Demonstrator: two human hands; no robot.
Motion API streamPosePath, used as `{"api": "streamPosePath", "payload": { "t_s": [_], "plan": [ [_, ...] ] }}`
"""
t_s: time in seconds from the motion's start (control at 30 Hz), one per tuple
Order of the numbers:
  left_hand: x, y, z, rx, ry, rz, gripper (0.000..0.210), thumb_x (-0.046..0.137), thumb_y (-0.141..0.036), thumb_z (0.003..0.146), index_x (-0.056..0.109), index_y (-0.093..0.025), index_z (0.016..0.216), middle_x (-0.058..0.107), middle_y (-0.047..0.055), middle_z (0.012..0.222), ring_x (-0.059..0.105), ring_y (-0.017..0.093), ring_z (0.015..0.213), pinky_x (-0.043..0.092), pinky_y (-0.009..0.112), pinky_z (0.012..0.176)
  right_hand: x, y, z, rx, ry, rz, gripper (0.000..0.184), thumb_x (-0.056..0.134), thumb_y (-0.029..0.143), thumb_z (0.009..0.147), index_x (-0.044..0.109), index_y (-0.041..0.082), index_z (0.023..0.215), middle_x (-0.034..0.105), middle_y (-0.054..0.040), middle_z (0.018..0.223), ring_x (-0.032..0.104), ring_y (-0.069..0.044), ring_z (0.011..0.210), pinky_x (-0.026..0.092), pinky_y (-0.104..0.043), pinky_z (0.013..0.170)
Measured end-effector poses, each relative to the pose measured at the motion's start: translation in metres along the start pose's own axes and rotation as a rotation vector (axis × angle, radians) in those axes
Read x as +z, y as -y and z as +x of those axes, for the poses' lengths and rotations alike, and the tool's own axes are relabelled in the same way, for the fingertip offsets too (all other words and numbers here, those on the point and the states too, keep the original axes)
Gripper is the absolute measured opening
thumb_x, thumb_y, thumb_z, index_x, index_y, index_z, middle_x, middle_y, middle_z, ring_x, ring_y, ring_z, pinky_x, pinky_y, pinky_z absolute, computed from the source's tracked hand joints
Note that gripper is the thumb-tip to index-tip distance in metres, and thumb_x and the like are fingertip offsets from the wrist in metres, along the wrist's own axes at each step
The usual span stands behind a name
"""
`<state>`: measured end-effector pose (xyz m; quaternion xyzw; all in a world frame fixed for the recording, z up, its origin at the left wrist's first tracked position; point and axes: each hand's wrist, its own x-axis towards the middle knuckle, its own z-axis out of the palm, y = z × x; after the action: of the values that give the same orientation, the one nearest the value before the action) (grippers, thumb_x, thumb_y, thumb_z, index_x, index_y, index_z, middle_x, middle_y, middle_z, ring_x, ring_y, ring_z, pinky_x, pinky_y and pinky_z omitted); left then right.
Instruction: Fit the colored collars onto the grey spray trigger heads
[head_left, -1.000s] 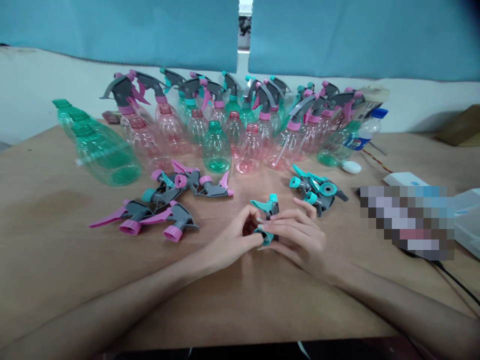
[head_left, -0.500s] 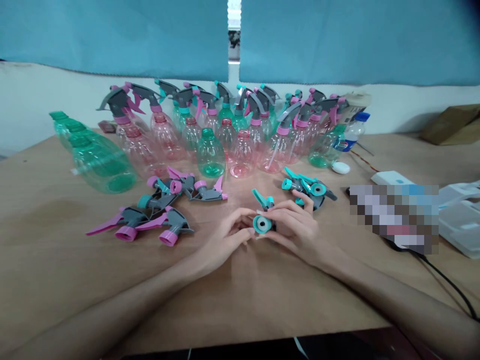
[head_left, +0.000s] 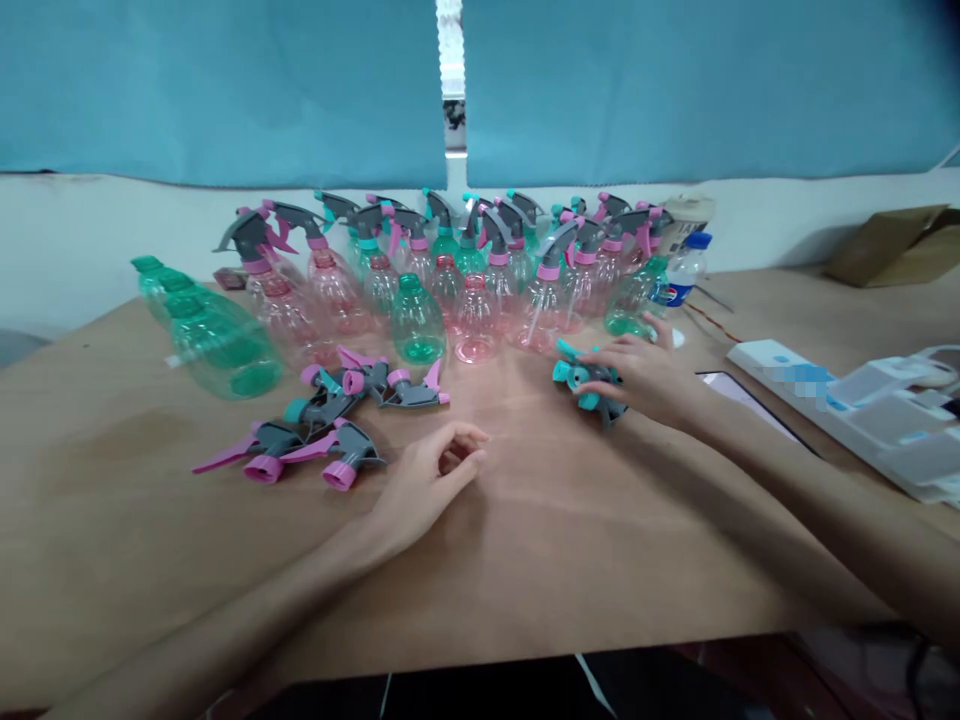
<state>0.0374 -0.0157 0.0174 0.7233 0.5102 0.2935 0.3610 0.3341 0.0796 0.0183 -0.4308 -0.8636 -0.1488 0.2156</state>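
My right hand (head_left: 641, 375) is at a small cluster of grey and teal trigger spray heads on the right. Its thumb and fingers are closed round one teal spray head (head_left: 577, 378), whose round collar faces me; the hand partly hides the others beneath. My left hand (head_left: 439, 470) rests near the middle of the table, loosely curled, thumb and fingers apart, holding nothing. To its left lie several grey and pink spray heads (head_left: 349, 450), with a teal-collared spray head (head_left: 304, 410) among them.
Behind stand many pink and green spray bottles, some with heads, others open-necked like the green bottle (head_left: 418, 325). Green bottles (head_left: 225, 345) lean at left. At right are a blue-capped drink bottle (head_left: 686, 270), a phone (head_left: 750, 400), a white power strip (head_left: 776, 365) and a cardboard box (head_left: 892, 250).
My right hand has moved right with the teal spray head, from beside my left hand to the teal cluster. The left hand has let go of it and shifted slightly left.
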Motion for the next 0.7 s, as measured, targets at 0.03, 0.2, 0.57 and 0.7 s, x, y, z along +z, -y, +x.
{"api": "streamPosePath", "payload": {
  "t_s": [0.03, 0.2, 0.57, 0.7],
  "plan": [
    [-0.003, -0.002, -0.004, 0.006, -0.008, 0.034, 0.015, 0.050, -0.028, 0.089, 0.058, -0.020, 0.098, 0.063, 0.002, 0.088, 0.060, 0.016, 0.078, 0.047, 0.027, 0.067, 0.002, 0.000, 0.000, -0.024, 0.029, -0.001, 0.035, 0.051, 0.056, 0.085, 0.068, 0.026, 0.089, 0.072, -0.0045, 0.086, 0.064, -0.028, 0.087, 0.033, -0.056, 0.093],
    [-0.025, -0.003, -0.029, 0.040, -0.054, 0.187, 0.013, 0.048, -0.027, 0.088, 0.059, -0.020, 0.092, 0.063, 0.002, 0.088, 0.060, 0.015, 0.073, 0.048, 0.025, 0.062, -0.001, 0.021, 0.006, -0.093, 0.054, -0.011, 0.033, 0.051, 0.051, 0.087, 0.069, 0.024, 0.091, 0.072, -0.0065, 0.094, 0.064, -0.028, 0.094, 0.031, -0.055, 0.096],
    [-0.095, 0.034, -0.092, -0.170, -0.382, 0.320, 0.022, 0.052, -0.042, 0.086, 0.062, -0.024, 0.094, 0.067, 0.002, 0.090, 0.062, 0.019, 0.070, 0.051, 0.030, 0.061, 0.005, 0.146, 0.055, -0.374, 0.295, 0.304, 0.013, 0.061, 0.034, 0.086, 0.067, 0.022, 0.088, 0.069, -0.0036, 0.095, 0.063, -0.021, 0.094, 0.040, -0.043, 0.091],
    [-0.108, 0.052, -0.112, -0.178, -0.478, 0.326, 0.026, 0.050, -0.044, 0.086, 0.060, -0.022, 0.095, 0.065, 0.005, 0.100, 0.062, 0.019, 0.072, 0.053, 0.032, 0.063, 0.014, 0.189, 0.072, -0.418, 0.290, 0.398, 0.031, 0.065, 0.036, 0.082, 0.062, 0.019, 0.108, 0.065, -0.0081, 0.105, 0.061, -0.022, 0.098, 0.049, -0.034, 0.081]
  ]
}}
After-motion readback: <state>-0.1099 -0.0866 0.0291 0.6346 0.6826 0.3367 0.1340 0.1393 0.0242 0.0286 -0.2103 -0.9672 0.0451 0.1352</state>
